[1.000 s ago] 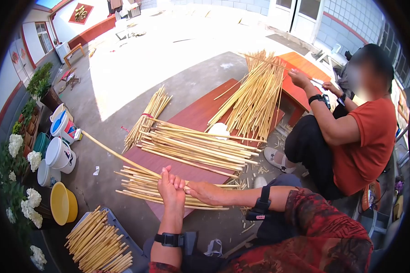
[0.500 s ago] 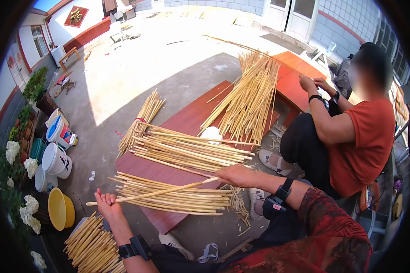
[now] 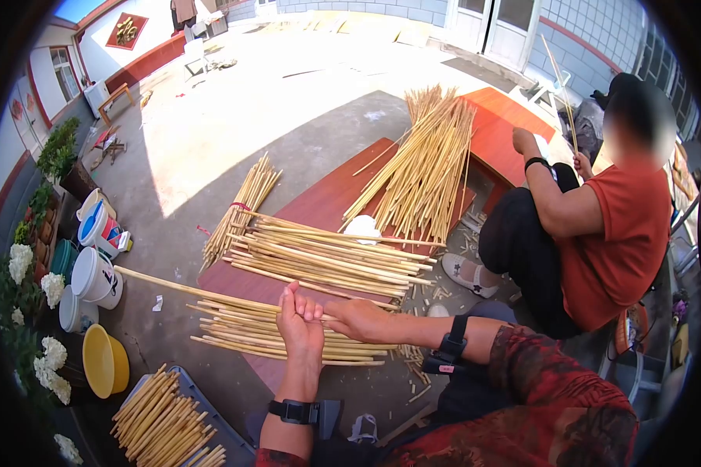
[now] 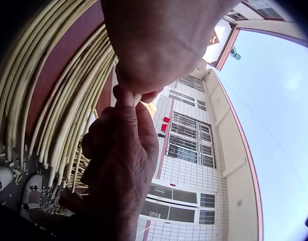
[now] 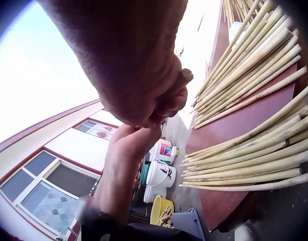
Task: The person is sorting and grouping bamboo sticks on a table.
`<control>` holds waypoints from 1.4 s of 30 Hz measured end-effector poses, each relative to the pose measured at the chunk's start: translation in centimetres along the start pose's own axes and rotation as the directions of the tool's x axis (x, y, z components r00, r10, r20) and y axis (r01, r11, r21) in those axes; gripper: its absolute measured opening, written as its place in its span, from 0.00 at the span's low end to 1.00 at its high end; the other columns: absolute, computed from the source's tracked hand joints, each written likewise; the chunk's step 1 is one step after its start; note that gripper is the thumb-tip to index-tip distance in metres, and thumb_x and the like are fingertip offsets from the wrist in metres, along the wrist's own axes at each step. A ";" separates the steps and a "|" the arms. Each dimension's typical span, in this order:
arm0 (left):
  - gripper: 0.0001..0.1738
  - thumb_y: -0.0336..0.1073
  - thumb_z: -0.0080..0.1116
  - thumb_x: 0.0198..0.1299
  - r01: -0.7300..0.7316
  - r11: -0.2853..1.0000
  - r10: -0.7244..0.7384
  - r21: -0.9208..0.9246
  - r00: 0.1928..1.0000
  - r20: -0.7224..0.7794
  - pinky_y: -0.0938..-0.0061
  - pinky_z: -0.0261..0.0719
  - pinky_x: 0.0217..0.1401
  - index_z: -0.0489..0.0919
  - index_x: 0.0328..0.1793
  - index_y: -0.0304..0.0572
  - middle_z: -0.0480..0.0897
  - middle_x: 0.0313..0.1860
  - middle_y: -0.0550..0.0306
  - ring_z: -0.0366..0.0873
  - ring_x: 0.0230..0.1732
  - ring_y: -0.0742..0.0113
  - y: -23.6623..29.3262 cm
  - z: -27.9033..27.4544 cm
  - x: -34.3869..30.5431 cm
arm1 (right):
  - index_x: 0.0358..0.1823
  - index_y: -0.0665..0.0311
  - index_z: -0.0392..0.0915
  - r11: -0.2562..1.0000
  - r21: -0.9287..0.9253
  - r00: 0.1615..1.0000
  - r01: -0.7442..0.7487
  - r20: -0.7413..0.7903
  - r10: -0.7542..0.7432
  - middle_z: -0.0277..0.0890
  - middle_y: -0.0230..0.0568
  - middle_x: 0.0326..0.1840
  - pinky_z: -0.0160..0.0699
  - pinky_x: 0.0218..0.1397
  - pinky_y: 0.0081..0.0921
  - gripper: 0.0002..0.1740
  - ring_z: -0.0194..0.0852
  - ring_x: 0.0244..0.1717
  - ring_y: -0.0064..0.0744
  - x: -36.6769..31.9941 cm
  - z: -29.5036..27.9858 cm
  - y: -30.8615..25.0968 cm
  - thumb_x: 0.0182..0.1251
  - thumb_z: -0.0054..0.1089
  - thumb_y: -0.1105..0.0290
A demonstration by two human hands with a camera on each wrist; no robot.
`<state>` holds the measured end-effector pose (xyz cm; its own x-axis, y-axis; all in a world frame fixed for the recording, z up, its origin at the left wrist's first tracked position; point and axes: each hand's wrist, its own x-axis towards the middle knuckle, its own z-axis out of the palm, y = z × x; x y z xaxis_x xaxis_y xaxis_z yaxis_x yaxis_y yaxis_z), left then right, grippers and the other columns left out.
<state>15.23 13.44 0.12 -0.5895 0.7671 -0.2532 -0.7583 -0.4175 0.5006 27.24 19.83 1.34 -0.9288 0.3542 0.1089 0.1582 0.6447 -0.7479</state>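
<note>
My left hand grips a long pale wooden stick, and my right hand grips it close beside, the two hands touching. From my hands the stick reaches out to the left, past the white buckets. In the right wrist view, its cut end pokes out of my right fist. The left wrist view shows both hands meeting, with a short bit of stick between them. Just beneath lies a loose row of similar sticks on a reddish-brown board. A second row lies farther back.
A tied bundle and a big pile of thin sticks lie beyond. At the left stand white buckets, a yellow basin and a grey tray of short sticks. Another person sits at the right, holding a stick.
Half a second ago my left hand was out at the stick's lower left; now it is back against my right hand, and the stick's far end points up-left. The other person's stick has swung upright.
</note>
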 end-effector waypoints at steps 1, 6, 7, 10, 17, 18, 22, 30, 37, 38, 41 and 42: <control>0.12 0.39 0.38 0.64 -0.003 1.000 0.003 -0.006 1.000 -0.002 0.82 0.55 0.16 0.68 0.40 0.37 0.55 0.13 0.68 0.50 0.12 0.80 0.3 0.0 0.0 | 0.34 0.66 0.67 0.994 0.110 1.000 -0.008 0.006 0.007 0.70 0.53 0.27 0.68 0.33 0.38 0.13 0.70 0.31 0.50 0.2 -0.1 -0.2 0.60 0.48 0.62; 0.13 0.40 0.37 0.64 0.051 0.999 -0.051 0.003 0.990 0.135 0.83 0.52 0.12 0.68 0.40 0.37 0.53 0.11 0.68 0.48 0.10 0.80 1.1 -0.5 -0.4 | 0.36 0.67 0.66 0.900 0.395 0.957 -0.182 0.282 0.069 0.69 0.55 0.27 0.67 0.33 0.36 0.15 0.70 0.30 0.50 0.7 -0.1 0.1 0.62 0.46 0.61; 0.13 0.40 0.37 0.64 0.056 0.998 -0.057 0.006 0.989 0.134 0.83 0.52 0.12 0.68 0.40 0.37 0.53 0.11 0.68 0.48 0.10 0.80 1.3 -0.5 -0.5 | 0.36 0.67 0.66 0.908 0.362 0.939 -0.210 0.333 0.085 0.69 0.54 0.27 0.67 0.33 0.35 0.14 0.70 0.30 0.50 0.6 -0.1 0.0 0.63 0.45 0.61; 0.14 0.41 0.37 0.64 0.005 1.000 -0.003 -0.025 0.998 0.068 0.84 0.51 0.11 0.69 0.40 0.38 0.53 0.10 0.69 0.48 0.10 0.80 3.1 -1.1 0.0 | 0.36 0.66 0.66 0.995 0.100 0.987 0.025 0.157 -0.041 0.69 0.50 0.24 0.67 0.32 0.35 0.12 0.69 0.28 0.48 -0.2 -0.3 -0.8 0.63 0.43 0.63; 0.15 0.42 0.37 0.64 -0.418 0.895 0.361 -0.156 0.883 -0.300 0.84 0.52 0.11 0.69 0.40 0.38 0.54 0.11 0.69 0.49 0.09 0.80 13.4 -7.5 1.7 | 0.33 0.61 0.67 0.914 -0.393 0.994 0.105 0.063 -0.087 0.68 0.45 0.23 0.66 0.32 0.40 0.08 0.70 0.30 0.46 -1.7 -5.4 5.4 0.59 0.44 0.65; 0.15 0.43 0.38 0.64 -0.458 0.878 0.400 -0.141 0.862 -0.312 0.84 0.52 0.11 0.69 0.41 0.37 0.54 0.11 0.69 0.50 0.10 0.80 14.6 -8.5 1.3 | 0.32 0.61 0.68 0.891 -0.449 0.997 0.069 0.066 -0.044 0.68 0.45 0.24 0.67 0.32 0.39 0.08 0.70 0.30 0.46 -2.0 -6.4 6.2 0.59 0.44 0.65; 0.16 0.44 0.38 0.64 -0.470 0.878 0.412 -0.091 0.839 -0.357 0.83 0.54 0.13 0.68 0.42 0.37 0.55 0.11 0.69 0.52 0.11 0.80 14.4 -8.6 0.5 | 0.32 0.61 0.69 0.848 -0.528 0.995 0.045 0.102 0.010 0.68 0.45 0.24 0.67 0.31 0.39 0.08 0.70 0.30 0.46 -2.4 -6.7 6.4 0.58 0.45 0.65; 0.13 0.41 0.41 0.63 -0.087 0.994 0.090 0.065 0.994 -0.054 0.77 0.67 0.30 0.68 0.44 0.37 0.62 0.19 0.64 0.62 0.22 0.73 5.1 -3.3 0.3 | 0.32 0.63 0.66 0.964 -0.240 0.986 0.115 0.145 -0.082 0.70 0.48 0.26 0.67 0.32 0.41 0.08 0.70 0.31 0.50 -1.1 -2.3 2.6 0.58 0.46 0.65; 0.14 0.40 0.44 0.61 0.147 0.893 -0.201 0.424 0.976 0.085 0.72 0.71 0.40 0.68 0.45 0.36 0.74 0.34 0.53 0.71 0.38 0.66 0.2 -2.5 -0.9 | 0.46 0.65 0.66 0.999 0.015 0.971 -0.037 0.238 0.032 0.70 0.56 0.34 0.67 0.38 0.41 0.17 0.69 0.37 0.54 0.5 -0.2 0.5 0.63 0.43 0.61; 0.15 0.40 0.44 0.61 0.159 0.856 -0.232 0.491 0.968 0.091 0.70 0.71 0.41 0.68 0.46 0.35 0.75 0.38 0.52 0.71 0.41 0.64 0.0 -2.9 -0.7 | 0.46 0.65 0.66 0.999 0.019 0.969 -0.039 0.243 0.033 0.70 0.56 0.34 0.67 0.38 0.41 0.17 0.69 0.37 0.54 0.6 -0.1 0.2 0.63 0.43 0.61; 0.15 0.41 0.45 0.61 0.130 0.884 -0.175 0.448 0.983 0.060 0.70 0.72 0.43 0.68 0.45 0.35 0.74 0.39 0.50 0.72 0.42 0.63 1.0 -2.3 -0.4 | 0.43 0.65 0.65 0.995 0.077 0.997 0.063 0.038 -0.066 0.71 0.56 0.29 0.67 0.36 0.43 0.15 0.70 0.33 0.55 1.2 1.2 0.6 0.62 0.43 0.62; 0.15 0.42 0.45 0.61 0.121 0.907 -0.163 0.403 0.984 0.072 0.70 0.72 0.44 0.69 0.44 0.35 0.74 0.39 0.50 0.72 0.42 0.63 1.6 -1.8 -0.6 | 0.43 0.65 0.65 0.994 0.086 0.997 0.062 0.046 -0.066 0.71 0.56 0.29 0.67 0.36 0.43 0.15 0.70 0.33 0.55 1.3 1.3 0.4 0.62 0.43 0.62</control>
<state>13.84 11.45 -0.46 -0.4362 0.8580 -0.2710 -0.6472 -0.0899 0.7570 25.67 19.63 0.35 -0.9516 0.2793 0.1283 0.0705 0.6047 -0.7933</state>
